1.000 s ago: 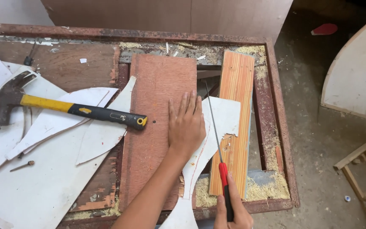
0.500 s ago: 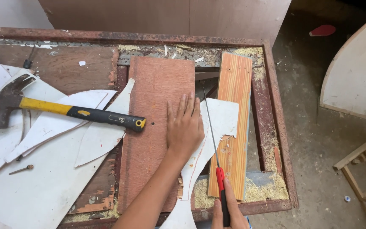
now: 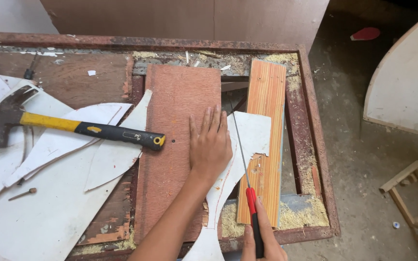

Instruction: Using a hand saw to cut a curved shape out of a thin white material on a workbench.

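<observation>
- While the left hand (image 3: 210, 145) lies flat, fingers spread, on the board (image 3: 180, 121) and white sheet (image 3: 247, 135), mid-tabletop (image 3: 73, 77).
- Right hand (image 3: 262, 241) grips the saw (image 3: 247, 188), blade across the sheet.
- Hammer (image 3: 73, 126) lies left.

So the workbench (image 3: 315, 159) has a flat board (image 3: 172, 121) lying in the middle, with the left hand (image 3: 210, 145) pressed flat on its right side. Just right of that hand is a thin curved sheet piece (image 3: 247, 137), partly lying over a plank (image 3: 264, 96) that runs front to back. The right hand (image 3: 262, 239) sits at the near edge holding a saw (image 3: 242, 154) whose blade lies across the sheet. Left of the board, a hammer (image 3: 73, 126) rests on a pile of sheet offcuts (image 3: 39, 212), and 1 nail (image 3: 23, 194) lies on them nearer the front. A stool (image 3: 410, 193) stands on the floor to the right.
</observation>
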